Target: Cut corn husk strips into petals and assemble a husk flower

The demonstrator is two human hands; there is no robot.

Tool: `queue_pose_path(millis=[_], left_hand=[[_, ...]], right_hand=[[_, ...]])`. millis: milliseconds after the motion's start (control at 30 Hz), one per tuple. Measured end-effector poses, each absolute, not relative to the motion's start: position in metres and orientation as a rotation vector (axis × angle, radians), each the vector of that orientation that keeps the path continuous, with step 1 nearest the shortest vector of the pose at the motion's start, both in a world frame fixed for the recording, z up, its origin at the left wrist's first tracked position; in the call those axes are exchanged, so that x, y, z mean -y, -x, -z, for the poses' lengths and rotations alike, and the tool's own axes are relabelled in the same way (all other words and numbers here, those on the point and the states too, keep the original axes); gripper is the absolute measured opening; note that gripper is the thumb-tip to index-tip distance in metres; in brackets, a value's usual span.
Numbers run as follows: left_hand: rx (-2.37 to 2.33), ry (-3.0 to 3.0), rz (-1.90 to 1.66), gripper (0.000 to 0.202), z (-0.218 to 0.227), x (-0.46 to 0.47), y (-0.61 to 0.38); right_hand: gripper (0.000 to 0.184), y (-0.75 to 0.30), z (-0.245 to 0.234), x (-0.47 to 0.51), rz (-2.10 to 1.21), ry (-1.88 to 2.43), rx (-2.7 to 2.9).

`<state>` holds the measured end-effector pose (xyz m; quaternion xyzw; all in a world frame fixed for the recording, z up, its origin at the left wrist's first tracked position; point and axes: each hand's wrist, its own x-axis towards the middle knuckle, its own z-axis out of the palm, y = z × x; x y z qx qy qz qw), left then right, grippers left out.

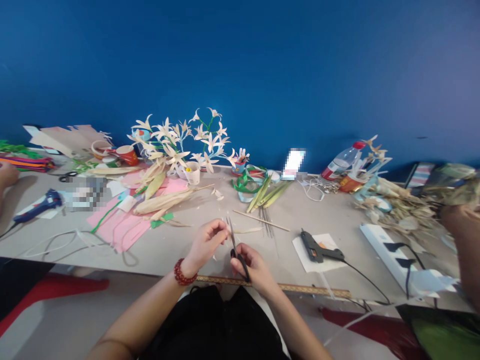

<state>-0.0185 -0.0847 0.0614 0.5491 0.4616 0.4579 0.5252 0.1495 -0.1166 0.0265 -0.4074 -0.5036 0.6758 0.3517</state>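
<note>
In the head view, black-handled scissors [233,241] point away from me, with my right hand [257,269] closed around their handles. Their blades look slightly apart. My left hand [208,244], with a red bead bracelet [182,273] at the wrist, has its fingers curled and pinched beside the blades. Whatever it may hold is too small to make out. A pale thin strip [245,230] lies just beyond the scissors. Farther out are a thin wooden stick [260,220] and several dark wires [266,224].
A black glue gun [318,250] rests on white paper, right, near a power strip [386,255]. Husks [165,201] and pink sheets [120,225] lie left, before white husk flowers [176,145]. A blue glue gun [39,206] is far left. Other people's hands [8,174] show at both edges.
</note>
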Motion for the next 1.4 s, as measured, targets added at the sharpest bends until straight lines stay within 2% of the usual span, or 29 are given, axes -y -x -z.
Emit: queue_pose_path(millis=[1400], left_hand=[[-1.072, -1.276, -1.151, 0.023, -0.064, 0.086, 0.015]], right_hand=[[0.05, -0.149, -0.015, 0.116, -1.766, 1.072, 1.213]])
